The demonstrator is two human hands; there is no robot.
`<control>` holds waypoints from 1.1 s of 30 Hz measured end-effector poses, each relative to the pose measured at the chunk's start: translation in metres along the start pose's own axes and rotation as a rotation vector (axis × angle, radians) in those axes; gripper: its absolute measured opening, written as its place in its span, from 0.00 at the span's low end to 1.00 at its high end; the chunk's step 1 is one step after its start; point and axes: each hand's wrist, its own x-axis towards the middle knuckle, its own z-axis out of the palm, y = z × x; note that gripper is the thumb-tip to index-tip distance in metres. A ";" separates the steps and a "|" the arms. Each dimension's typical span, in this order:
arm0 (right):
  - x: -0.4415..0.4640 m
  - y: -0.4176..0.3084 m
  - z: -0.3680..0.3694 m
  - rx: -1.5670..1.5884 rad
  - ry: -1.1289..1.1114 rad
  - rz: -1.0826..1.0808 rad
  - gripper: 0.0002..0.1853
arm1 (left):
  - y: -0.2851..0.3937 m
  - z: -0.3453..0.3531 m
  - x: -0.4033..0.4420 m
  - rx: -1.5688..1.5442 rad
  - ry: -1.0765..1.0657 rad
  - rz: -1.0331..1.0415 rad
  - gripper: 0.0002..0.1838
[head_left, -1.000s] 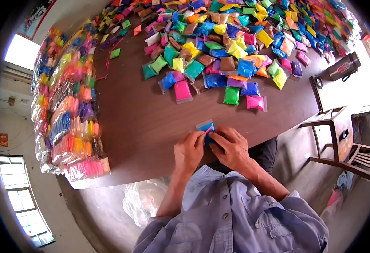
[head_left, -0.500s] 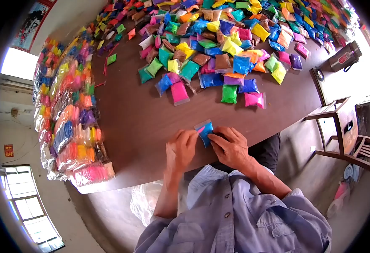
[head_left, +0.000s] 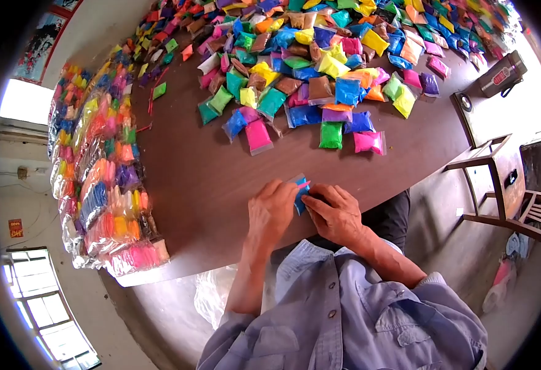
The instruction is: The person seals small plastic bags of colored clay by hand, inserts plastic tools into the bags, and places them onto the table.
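A small clear bag of blue material is between my hands near the table's front edge. My right hand pinches the bag's right side between thumb and fingers. My left hand is closed at the bag's left side, around a thin pink stick. The stick's tip lies across the top of the bag. My left fingers hide its other end, and part of the bag is covered by both hands.
A large heap of colourful filled bags spreads over the far side of the brown table. Long clear packs of coloured pieces line the left edge. A dark flask and a wooden chair stand at the right.
My left hand has moved slightly right and up, closer to the blue bag, covering more of it. The pink stick has shifted to the right over the bag's top. My right hand keeps its grip.
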 end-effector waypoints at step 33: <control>0.002 -0.002 0.002 0.005 0.031 0.030 0.14 | -0.016 0.012 -0.027 -0.069 0.160 -0.157 0.02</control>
